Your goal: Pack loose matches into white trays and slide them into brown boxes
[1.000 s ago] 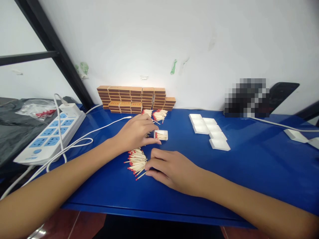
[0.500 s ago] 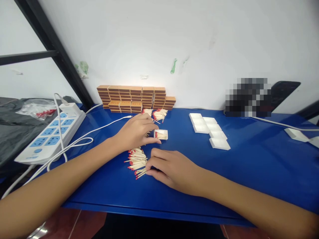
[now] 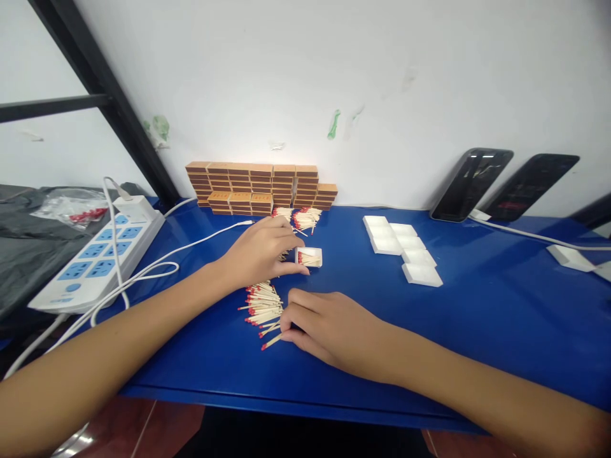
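Observation:
My left hand [image 3: 265,251] grips the left end of a small white matchbox tray [image 3: 316,261] between thumb and fingers; the tray stands on the blue table with some matches [image 3: 308,259] in it. Below it, my right hand [image 3: 329,324] is closed, its thumb and fingertips pinching a match [image 3: 273,341] at the near edge of a loose pile. That pile of red-headed matches [image 3: 262,306] lies left of my right fingertips. Part of another bunch is hidden behind my left hand. More matches [image 3: 306,219] lie beyond my left hand, before the stacked matchboxes.
Brown matchboxes [image 3: 251,184] stand stacked against the wall. Several white trays [image 3: 401,245] lie to the right. Two phones [image 3: 472,184] lean on the wall. A white power strip [image 3: 102,254] with cables [image 3: 157,270] occupies the left, near a plastic bag [image 3: 71,207].
My right fingertips have drawn a match slightly apart from the near end of the pile, toward me. My left hand and the tray have stayed put.

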{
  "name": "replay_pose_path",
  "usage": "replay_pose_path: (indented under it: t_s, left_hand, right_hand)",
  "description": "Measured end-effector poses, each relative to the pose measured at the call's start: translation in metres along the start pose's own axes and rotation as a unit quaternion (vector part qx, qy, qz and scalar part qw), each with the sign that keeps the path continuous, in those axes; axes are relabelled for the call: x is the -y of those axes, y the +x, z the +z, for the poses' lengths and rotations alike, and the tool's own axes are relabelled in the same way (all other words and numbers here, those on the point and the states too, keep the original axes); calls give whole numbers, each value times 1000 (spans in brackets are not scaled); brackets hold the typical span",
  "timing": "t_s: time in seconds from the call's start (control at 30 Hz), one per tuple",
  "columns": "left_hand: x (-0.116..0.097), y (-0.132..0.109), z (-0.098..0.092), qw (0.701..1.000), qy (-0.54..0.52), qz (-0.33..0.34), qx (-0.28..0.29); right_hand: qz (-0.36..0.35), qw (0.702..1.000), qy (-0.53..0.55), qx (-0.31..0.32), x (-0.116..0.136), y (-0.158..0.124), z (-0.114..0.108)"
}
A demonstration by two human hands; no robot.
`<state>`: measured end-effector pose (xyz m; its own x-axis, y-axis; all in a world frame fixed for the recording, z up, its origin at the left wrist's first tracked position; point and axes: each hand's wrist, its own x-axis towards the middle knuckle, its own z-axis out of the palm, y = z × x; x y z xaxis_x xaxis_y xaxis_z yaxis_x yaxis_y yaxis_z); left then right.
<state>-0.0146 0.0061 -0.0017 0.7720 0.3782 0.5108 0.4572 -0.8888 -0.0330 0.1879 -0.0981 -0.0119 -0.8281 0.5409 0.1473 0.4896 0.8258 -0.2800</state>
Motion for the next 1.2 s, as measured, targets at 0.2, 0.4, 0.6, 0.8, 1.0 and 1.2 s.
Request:
replay_pose_path:
  t_s: [0.2, 0.4, 0.6, 0.8, 1.0, 1.2]
  left_hand:
    - [-1, 0, -1, 1000, 1, 3, -1]
    - [1, -1, 1, 1000, -5, 6, -12]
    - [0, 0, 1, 1000, -12, 4, -15]
    - [-1, 0, 1, 1000, -12, -2, -10]
    - [0, 0, 1, 1000, -2, 9, -11]
    - [2, -1, 0, 1000, -2, 15, -16]
  right_hand:
    - [-6, 999, -33, 2, -5, 0, 1]
    - [45, 999, 23, -16, -11, -1, -9]
    - [47, 998, 47, 8, 7, -2, -8]
    - [38, 997, 60, 18, 11, -3, -8]
    - [37, 998, 45, 28, 8, -3, -2]
    - [5, 997, 40, -68, -17, -4, -10]
